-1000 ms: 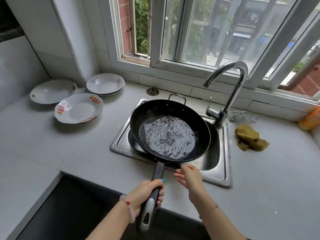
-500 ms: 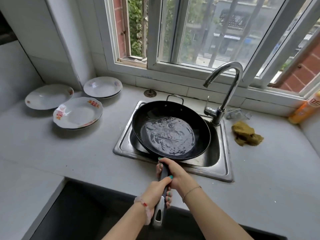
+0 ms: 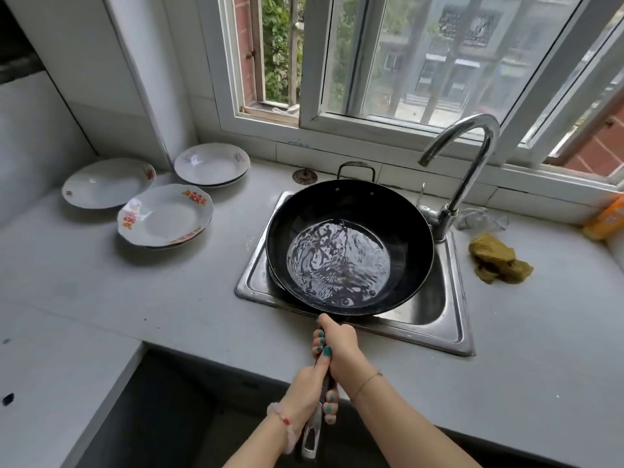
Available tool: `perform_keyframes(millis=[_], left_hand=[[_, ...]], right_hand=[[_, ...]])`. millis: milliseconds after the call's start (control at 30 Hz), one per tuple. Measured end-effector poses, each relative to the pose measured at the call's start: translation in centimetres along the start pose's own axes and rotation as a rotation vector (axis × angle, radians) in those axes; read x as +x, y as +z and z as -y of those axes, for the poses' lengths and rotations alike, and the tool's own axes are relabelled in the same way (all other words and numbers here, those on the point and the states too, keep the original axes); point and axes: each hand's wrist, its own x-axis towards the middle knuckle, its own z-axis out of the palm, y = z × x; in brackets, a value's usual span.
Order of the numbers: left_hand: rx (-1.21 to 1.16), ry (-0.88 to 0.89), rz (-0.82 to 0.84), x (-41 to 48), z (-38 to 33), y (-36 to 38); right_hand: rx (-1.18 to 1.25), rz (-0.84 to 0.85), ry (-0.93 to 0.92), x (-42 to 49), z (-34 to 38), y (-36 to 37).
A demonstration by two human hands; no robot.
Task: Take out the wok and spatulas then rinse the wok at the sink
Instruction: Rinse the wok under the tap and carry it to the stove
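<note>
A black wok [image 3: 349, 204] is held over the steel sink [image 3: 449, 319], with rippling water pooled in its bottom. Its long handle points toward me. My right hand [image 3: 337, 346] grips the handle close to the wok's rim. Just behind it, my left hand [image 3: 309, 390] grips the handle near its metal end. The chrome tap [image 3: 472, 153] arches over the sink's far right corner, its spout beyond the wok's rim; no water stream shows. No spatulas are in view.
Three stacks of white patterned plates [image 3: 165, 214] sit on the grey counter at the left. A yellow-brown cloth [image 3: 496, 258] lies right of the sink, an orange bottle [image 3: 604, 217] at the far right. A sink plug [image 3: 304, 176] lies near the window wall.
My right hand, open beside the handle a second ago, has closed round it near the rim. Both hands now hold the wok, and the water keeps rippling.
</note>
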Motion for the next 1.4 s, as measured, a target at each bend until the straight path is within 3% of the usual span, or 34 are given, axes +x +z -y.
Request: perform_keyframes(millis=[233,467,767,1200,1400], left_hand=[[0.045,0.025,0.001,-0.5,-0.7,-0.2],[0.137,0.204,-0.158,-1.3,-0.9,-0.1],[0.433,0.398,-0.439,-3.0,-4.6,-0.7],[1.012,0.464,-0.763,-4.5,-6.7,-2.2],[1.165,0.529,-0.863,-6.2,-6.9,-2.7]], right_hand=[[0.018,0.021,0.017,0.1,0.2,0.3],[0.112,0.237,0.062,-0.4,0.8,1.0],[0.233,0.575,0.167,0.3,3.3,4.5],[0.523,0.816,0.219,-0.6,3.9,6.9],[0.592,1.094,0.217,-2.1,3.7,7.9]])
